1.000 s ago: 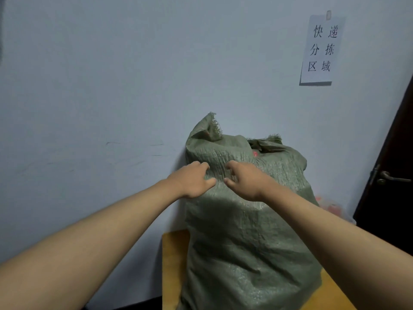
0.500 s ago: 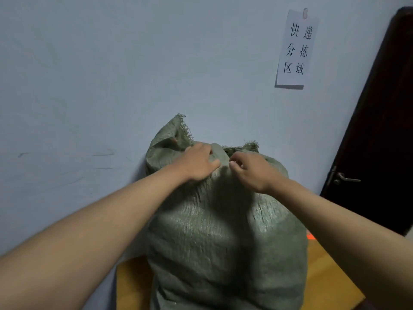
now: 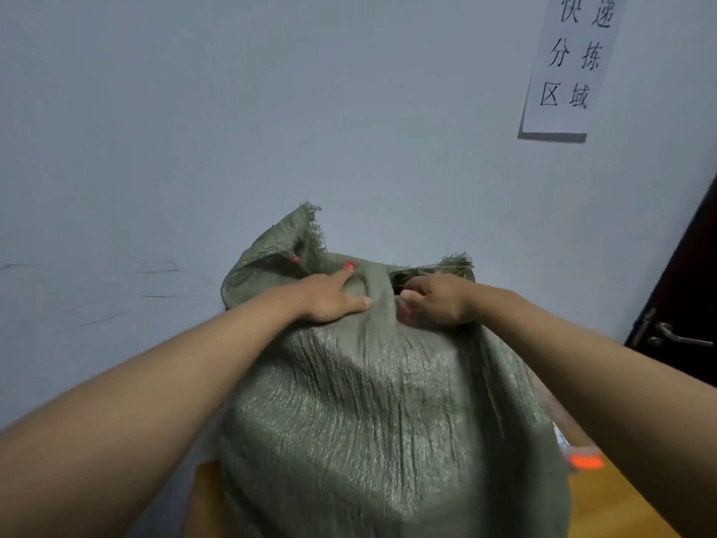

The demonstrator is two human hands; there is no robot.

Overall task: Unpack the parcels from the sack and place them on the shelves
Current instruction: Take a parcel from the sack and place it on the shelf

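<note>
Green woven plastic, coarse and frayed at the mouth, makes up the sack point(image 3: 380, 401), which stands upright on a wooden surface point(image 3: 620, 506) directly below and between both our hands, its back to the pale wall point(image 3: 232, 130). Our left hand point(image 3: 329, 300) grips a gathered fold of the sack's top edge, thumb pressed across the front of the cloth and fingers curled over it. Our right hand point(image 3: 438, 300) pinches the neighbouring fold just beside the left, fingers bent into the mouth. The two hands sit close together, a narrow ridge of cloth between them. We judge this hold serves to part the mouth; the hands sit at the centre of the rim so that drawing them apart would widen the opening evenly. No parcel can be seen clearly inside; the interior is hidden by folds. No shelves are in view. A paper notice point(image 3: 570, 64) hangs on the wall above our right hand, and a dark door point(image 3: 683, 304) with a handle stands beyond our right forearm. An orange item point(image 3: 586, 462) lies on the surface under that forearm, partly hidden.
</note>
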